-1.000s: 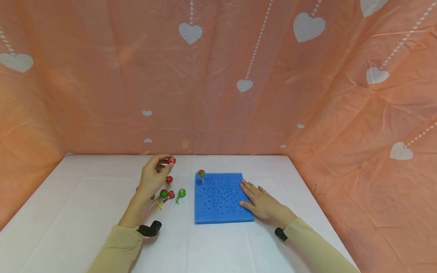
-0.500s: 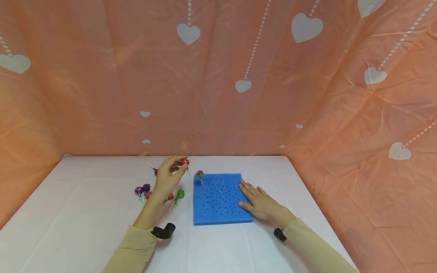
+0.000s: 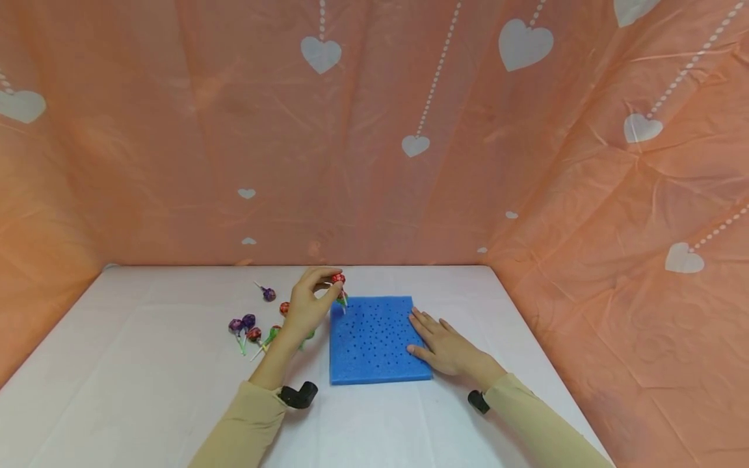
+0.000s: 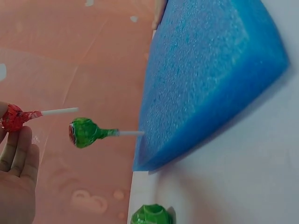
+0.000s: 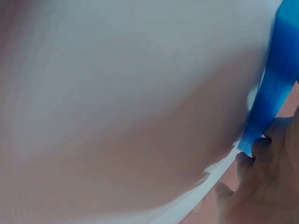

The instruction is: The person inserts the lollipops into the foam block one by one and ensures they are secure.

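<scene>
In the head view my left hand (image 3: 310, 305) pinches a red lollipop (image 3: 338, 278) by its wrapped head, over the far left corner of a blue foam block (image 3: 374, 377) dotted with small holes. The left wrist view shows the held lollipop's white stick bare and pointing at the block. A green-and-red lollipop (image 4: 84, 132) stands in the foam at that corner, its stick sunk in the top; the held one partly overlaps it in the head view. My right hand (image 3: 447, 348) rests with fingers extended on the block's right edge.
Left of the block, several loose lollipops lie on the white table (image 3: 146, 364): purple ones (image 3: 236, 325), a red one (image 3: 254, 334) and green ones, partly behind my left arm. A purple lollipop (image 3: 268, 294) lies farther back. An orange curtain (image 3: 374, 195) borders the table.
My left hand has carried the red lollipop rightward from above the loose lollipops to the block's far left corner. The right hand has stayed on the block's edge.
</scene>
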Motion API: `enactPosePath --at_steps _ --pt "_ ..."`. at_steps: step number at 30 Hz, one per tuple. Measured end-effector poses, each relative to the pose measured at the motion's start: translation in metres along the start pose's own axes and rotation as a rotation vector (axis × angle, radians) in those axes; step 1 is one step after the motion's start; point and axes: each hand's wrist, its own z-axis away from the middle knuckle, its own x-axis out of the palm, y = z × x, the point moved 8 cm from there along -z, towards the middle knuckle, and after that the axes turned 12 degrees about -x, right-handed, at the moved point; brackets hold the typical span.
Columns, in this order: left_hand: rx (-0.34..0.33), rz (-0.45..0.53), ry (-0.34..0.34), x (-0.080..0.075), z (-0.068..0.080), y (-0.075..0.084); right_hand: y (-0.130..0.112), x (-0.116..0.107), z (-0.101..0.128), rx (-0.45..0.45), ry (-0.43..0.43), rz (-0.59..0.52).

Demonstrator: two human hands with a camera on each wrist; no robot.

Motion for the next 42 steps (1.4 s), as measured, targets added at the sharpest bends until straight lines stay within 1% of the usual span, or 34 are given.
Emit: enactPosePath --at_steps 2,5,9,13,18,26,30,35,42 --pt "-0.003 -0.008 -0.009 0.003 -0.001 0.001 0.000 0.000 0.000 0.003 -0.002 0.005" --pt "-0.025 -0.034 -0.036 0.009 -0.002 0.000 0.001 0.001 0.000 0.006 -0.009 0.013" --pt "-0.080 -0.091 -0.070 0.016 -0.004 -0.005 -0.001 0.001 -0.001 0.006 -0.013 0.008" --pt "-0.115 -0.130 -0.099 0.020 -0.007 -0.010 -0.002 0.000 -0.001 0.004 -0.014 -0.002" --pt "-0.128 -0.152 -0.132 0.025 -0.010 -0.016 -0.003 -0.001 -0.001 0.005 -0.016 0.009" --pt "-0.147 -0.238 -0.187 0.033 -0.010 -0.024 -0.003 -0.001 -0.001 0.001 -0.005 -0.003" --pt "-0.136 -0.267 -0.199 0.035 -0.011 -0.029 -0.001 0.000 -0.001 0.005 -0.009 0.001" --pt "-0.137 -0.286 -0.208 0.038 -0.011 -0.034 -0.001 0.001 -0.001 0.008 -0.012 0.008" --pt "-0.151 -0.316 -0.220 0.042 -0.010 -0.034 -0.002 0.000 0.000 0.011 -0.021 0.002"
